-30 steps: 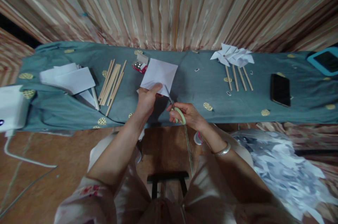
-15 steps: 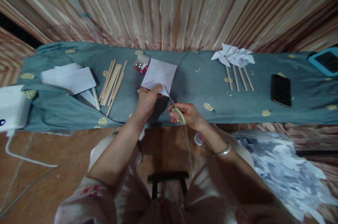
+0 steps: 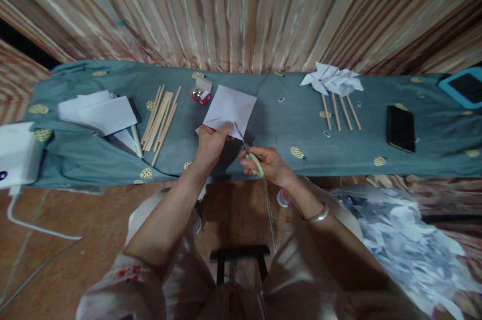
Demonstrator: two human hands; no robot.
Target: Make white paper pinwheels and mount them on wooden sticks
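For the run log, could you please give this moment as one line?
left hand: holds paper square | right hand: scissors cutting paper

Sticks [image 3: 160, 118] left of paper square [image 3: 230, 108]

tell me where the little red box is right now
In the head view the little red box sits open on the blue cloth, left of centre, between the loose wooden sticks and the white paper square.

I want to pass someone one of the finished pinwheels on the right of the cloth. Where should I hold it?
Probably by the wooden stick, not the paper. The pinwheels lie flat with folded white vanes at the far end and their sticks pointing back toward the near edge. Coming from the near side, pinch a stick's free lower end, which keeps fingers off the vanes.
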